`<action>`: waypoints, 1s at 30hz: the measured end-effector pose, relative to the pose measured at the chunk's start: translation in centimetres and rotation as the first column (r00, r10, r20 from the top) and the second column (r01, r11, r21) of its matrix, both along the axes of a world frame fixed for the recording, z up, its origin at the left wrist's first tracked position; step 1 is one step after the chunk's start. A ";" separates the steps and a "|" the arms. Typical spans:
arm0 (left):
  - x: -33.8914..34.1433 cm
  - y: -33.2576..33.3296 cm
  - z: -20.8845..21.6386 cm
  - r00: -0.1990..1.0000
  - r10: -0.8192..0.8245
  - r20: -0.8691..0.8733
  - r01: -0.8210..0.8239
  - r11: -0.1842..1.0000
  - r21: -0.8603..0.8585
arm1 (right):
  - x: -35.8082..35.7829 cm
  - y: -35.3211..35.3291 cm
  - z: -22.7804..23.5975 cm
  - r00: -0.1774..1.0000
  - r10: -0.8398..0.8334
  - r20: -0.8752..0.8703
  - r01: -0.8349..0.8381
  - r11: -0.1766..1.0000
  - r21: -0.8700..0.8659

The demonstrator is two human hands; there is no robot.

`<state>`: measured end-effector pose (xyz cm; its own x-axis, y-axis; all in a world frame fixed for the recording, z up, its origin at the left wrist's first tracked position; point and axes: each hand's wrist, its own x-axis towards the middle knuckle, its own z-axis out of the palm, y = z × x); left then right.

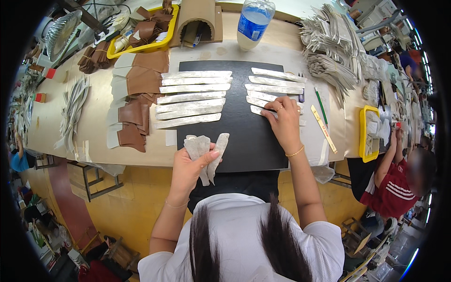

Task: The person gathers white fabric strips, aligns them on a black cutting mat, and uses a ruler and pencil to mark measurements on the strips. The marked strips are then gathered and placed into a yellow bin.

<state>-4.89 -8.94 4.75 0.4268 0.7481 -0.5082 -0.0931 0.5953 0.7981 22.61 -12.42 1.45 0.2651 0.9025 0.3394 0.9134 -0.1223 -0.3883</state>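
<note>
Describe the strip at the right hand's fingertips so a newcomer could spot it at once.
Find the big black mat, then the column of pale strips along its right side. Go down to the last strip, partly covered by the right hand. Unlike its neighbours, it lies nearest the person in that column.

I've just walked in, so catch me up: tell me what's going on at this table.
The person's left hand holds a few pale strips near the front edge of a black mat. The right hand is down at the nearest strip of the right-hand column. A left-hand column lies partly on the mat, beside brown pieces.
</note>
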 end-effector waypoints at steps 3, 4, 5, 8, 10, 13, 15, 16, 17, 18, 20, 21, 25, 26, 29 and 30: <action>-0.1 -0.1 -0.3 1.000 -0.020 -0.014 0.021 0.999 0.027 | -1.9 -0.4 1.2 0.947 0.108 -0.301 -0.091 0.993 0.069; -0.1 -0.2 -0.4 0.999 -0.027 -0.022 0.027 0.999 0.041 | -2.7 -0.7 1.8 0.832 0.174 -0.527 -0.184 0.982 0.034; -0.1 -0.2 -0.4 0.999 -0.033 -0.030 0.035 0.998 0.055 | -3.8 -1.1 2.5 0.677 0.209 -0.706 -0.290 0.957 0.005; 0.0 -0.4 -0.7 0.997 -0.044 -0.067 0.051 0.993 0.105 | -6.8 -1.6 4.5 0.646 0.273 -0.713 -0.344 0.938 0.048; 0.0 -0.5 -0.7 0.995 -0.056 -0.082 0.067 0.988 0.140 | -7.7 -1.5 4.8 0.645 0.259 -0.719 -0.356 0.934 0.016; -0.4 -0.5 -0.6 0.994 -0.086 -0.066 0.093 0.989 0.115 | -8.1 -1.5 4.3 0.570 0.207 -0.795 -0.344 0.939 -0.003; -0.9 -0.5 -0.7 0.995 -0.098 0.007 0.097 0.995 0.024 | -8.5 -1.5 4.5 0.496 0.197 -0.846 -0.415 0.909 -0.032; -1.3 -0.4 -1.1 0.993 -0.093 0.067 0.096 0.994 -0.045 | -8.7 -1.5 4.7 0.458 0.189 -0.869 -0.451 0.892 -0.044; -1.8 -0.4 -1.4 0.989 -0.082 0.127 0.097 0.989 -0.114 | -8.9 -1.4 4.8 0.446 0.201 -0.872 -0.461 0.887 -0.032; -2.2 -0.5 -1.7 0.988 -0.010 0.152 0.031 0.989 -0.142 | -9.1 -1.3 4.9 0.433 0.212 -0.876 -0.473 0.881 -0.020; -3.2 -0.5 -2.2 0.971 0.139 0.195 -0.099 0.975 -0.200 | -9.6 -0.7 5.5 0.459 0.270 -0.846 -0.488 0.873 0.013; -4.1 -0.3 -2.0 0.973 0.180 0.146 -0.151 0.970 -0.192 | -9.6 -0.4 5.2 0.465 0.271 -0.843 -0.484 0.875 0.014; -10.0 1.6 -1.2 0.948 0.317 -0.020 -0.318 0.947 -0.043 | -7.3 -0.3 1.5 0.482 0.067 -0.873 -0.328 0.939 -0.109; -11.8 2.0 -0.7 0.944 0.321 -0.071 -0.321 0.947 0.011 | -6.5 -0.6 1.0 0.532 -0.059 -0.844 -0.237 0.947 -0.216; -15.3 2.3 0.4 0.951 0.270 -0.150 -0.261 0.962 0.081 | -4.8 -1.0 -0.1 0.617 -0.239 -0.750 -0.052 0.938 -0.342; -15.8 2.3 0.5 0.957 0.239 -0.165 -0.227 0.970 0.088 | -5.1 -0.8 1.2 0.625 -0.301 -0.720 -0.032 0.912 -0.409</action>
